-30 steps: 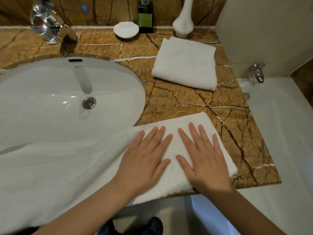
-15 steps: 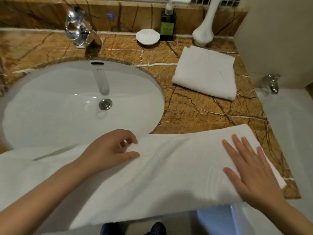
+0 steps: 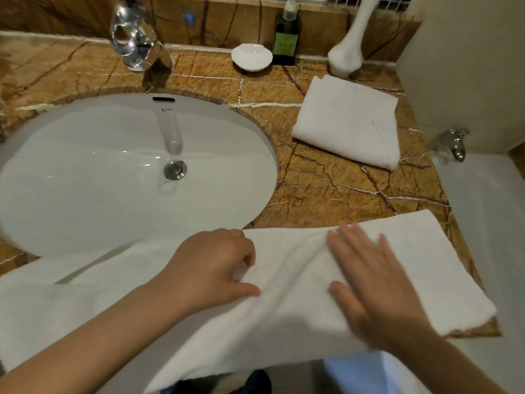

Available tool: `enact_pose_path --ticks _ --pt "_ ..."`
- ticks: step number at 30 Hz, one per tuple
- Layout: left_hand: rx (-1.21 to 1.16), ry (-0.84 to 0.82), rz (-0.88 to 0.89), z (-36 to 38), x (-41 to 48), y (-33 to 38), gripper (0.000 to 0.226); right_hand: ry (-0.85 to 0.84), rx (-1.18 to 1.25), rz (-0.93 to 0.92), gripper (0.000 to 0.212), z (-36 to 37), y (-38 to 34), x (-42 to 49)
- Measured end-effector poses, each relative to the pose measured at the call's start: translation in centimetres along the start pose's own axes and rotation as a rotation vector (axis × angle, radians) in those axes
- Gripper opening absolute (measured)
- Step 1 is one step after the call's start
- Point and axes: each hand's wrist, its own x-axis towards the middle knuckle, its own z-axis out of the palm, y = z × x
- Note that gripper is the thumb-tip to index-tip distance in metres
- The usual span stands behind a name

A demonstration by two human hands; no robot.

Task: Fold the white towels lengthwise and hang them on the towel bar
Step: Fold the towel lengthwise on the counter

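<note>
Hands sit closer together than half a second ago; the right hand has slid from the towel's right end toward its middle, and it lies flat on the cloth with fingers straight and spread, blurred, holding nothing; the left hand is in much the same spot, fingers curled, thumb and fingertips pinching a bit of the cloth. A soft wrinkle has bunched up between them where the cloth was smooth. The long towel stretches along the front edge of the countertop, its left part draped over the near rim of the sink, its right end on the marble.

Farther back, a folded towel rests apart from the long one, near the wall; behind it stands a white vase, with a green bottle and a small white dish to its left; the faucet rises behind the sink; a tap juts over the bathtub at right. The left forearm covers part of the long towel.

Count: two towels, two hands, one sink, one faucet, one dish, one bottle, one vase.
</note>
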Motion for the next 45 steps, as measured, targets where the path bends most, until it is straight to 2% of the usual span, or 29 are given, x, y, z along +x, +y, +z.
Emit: enact_pose_path --ticks 4,8,10,15,19,21,24,27,30,33,35,37,41,45 --pt "0.059 -0.053 -0.087 -0.1 0.6 0.5 0.032 0.071 0.107 -0.117 0.062 2.2 -4.2 1.3" --pt "-0.047 -0.057 -0.117 -0.6 0.3 -0.1 0.027 0.37 0.394 0.069 0.057 2.9 -4.0 0.9" --pt "-0.183 -0.102 -0.161 -0.8 0.3 -0.7 0.021 0.449 0.403 0.108 0.046 3.0 -3.8 0.7" --pt "-0.325 -0.141 -0.172 -1.4 0.5 -1.5 0.026 0.398 0.264 0.081 0.035 3.5 -3.9 0.9" --pt "-0.373 0.097 -0.11 -2.5 -0.4 -1.5 0.024 0.424 0.234 0.005 0.035 3.7 -3.7 0.5" --pt "-0.249 0.199 -0.126 -2.8 -0.3 -1.5 0.023 0.411 0.197 -0.02 0.038 3.6 -3.8 0.5" --pt "0.026 0.248 -0.281 -1.9 0.7 -2.1 0.026 0.331 0.12 0.027 0.044 3.5 -3.9 0.7" --pt "0.105 0.281 -0.304 -0.1 1.7 -3.6 0.027 0.28 0.097 0.046 0.048 3.2 -4.0 0.6" --pt "-0.272 0.281 -0.303 0.5 1.4 -5.4 0.03 0.233 0.148 0.1 0.044 2.6 -4.1 0.8" --pt "-0.573 0.121 -0.255 0.3 0.9 -5.7 0.044 0.22 0.241 0.154 0.033 1.3 -3.3 2.5" --pt "-0.697 0.04 -0.21 0.2 0.8 -5.5 0.031 0.204 0.237 0.082 0.023 0.4 -2.5 4.1" --pt "-0.687 0.028 -0.153 -0.1 1.1 -5.5 0.015 0.134 0.242 0.016 0.016 -0.3 -2.0 5.6" --pt "-0.637 0.026 -0.109 -0.4 1.6 -5.4 0.01 0.025 0.261 -0.036 0.004 -1.2 -1.7 7.3" --pt "-0.54 0.084 -0.047 -0.2 1.6 -5.3 0.022 0.002 0.279 -0.029 0.008 -1.2 -1.7 7.7"
